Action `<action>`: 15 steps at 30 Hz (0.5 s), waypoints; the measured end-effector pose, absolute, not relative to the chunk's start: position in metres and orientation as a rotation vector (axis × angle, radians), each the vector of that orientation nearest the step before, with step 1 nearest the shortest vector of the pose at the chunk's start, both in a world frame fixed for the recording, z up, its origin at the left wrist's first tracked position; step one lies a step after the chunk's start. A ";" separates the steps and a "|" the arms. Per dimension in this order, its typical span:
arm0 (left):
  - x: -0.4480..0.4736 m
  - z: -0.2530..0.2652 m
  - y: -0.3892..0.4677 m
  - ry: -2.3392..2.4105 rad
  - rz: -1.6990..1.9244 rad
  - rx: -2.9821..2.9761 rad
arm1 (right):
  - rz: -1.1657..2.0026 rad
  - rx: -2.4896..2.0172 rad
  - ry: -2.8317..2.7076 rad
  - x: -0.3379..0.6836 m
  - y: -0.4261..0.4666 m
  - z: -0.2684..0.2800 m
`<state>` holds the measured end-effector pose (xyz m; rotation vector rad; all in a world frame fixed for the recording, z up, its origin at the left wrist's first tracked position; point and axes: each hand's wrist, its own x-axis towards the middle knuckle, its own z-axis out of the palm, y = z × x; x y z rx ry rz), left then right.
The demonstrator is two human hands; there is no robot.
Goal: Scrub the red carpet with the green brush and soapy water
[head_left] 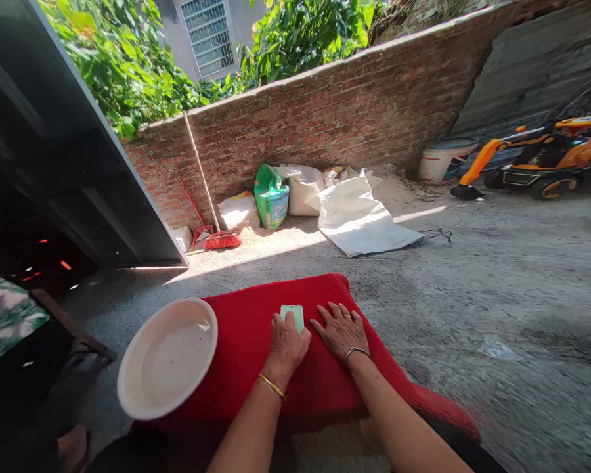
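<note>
My left hand (286, 345) grips a pale green scrub brush (292, 315) from above, with its fingers along the sides and top. The brush has a rounded far end with a small hole, and its underside is hidden against a red cloth (256, 394). To the right, my right hand (342, 328) lies flat on the same cloth, fingers spread and holding nothing. A white basin (128, 374) stands on the cloth's left side, seemingly with clear water in it. The cloth drapes over a low surface and hangs down at the near right.
Beyond the concrete floor (473, 282) runs a brick wall (325, 112). Along it are a red broom (221, 240), a green bag (272, 200), a white sheet (362, 217) and a bucket (443, 161). An orange toy digger (546, 157) stands right, a dark metal door (113, 190) left.
</note>
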<state>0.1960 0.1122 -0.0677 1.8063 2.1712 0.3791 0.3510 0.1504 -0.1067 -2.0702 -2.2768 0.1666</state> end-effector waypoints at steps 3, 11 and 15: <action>0.168 -0.054 0.118 2.268 0.395 1.700 | 0.156 -2.082 -2.281 0.350 0.148 -0.104; 0.089 -0.031 0.126 2.640 0.344 1.417 | 0.187 -2.080 -2.286 0.346 0.147 -0.100; 0.130 -0.046 0.130 2.519 0.386 1.520 | 0.181 -2.072 -2.284 0.352 0.149 -0.107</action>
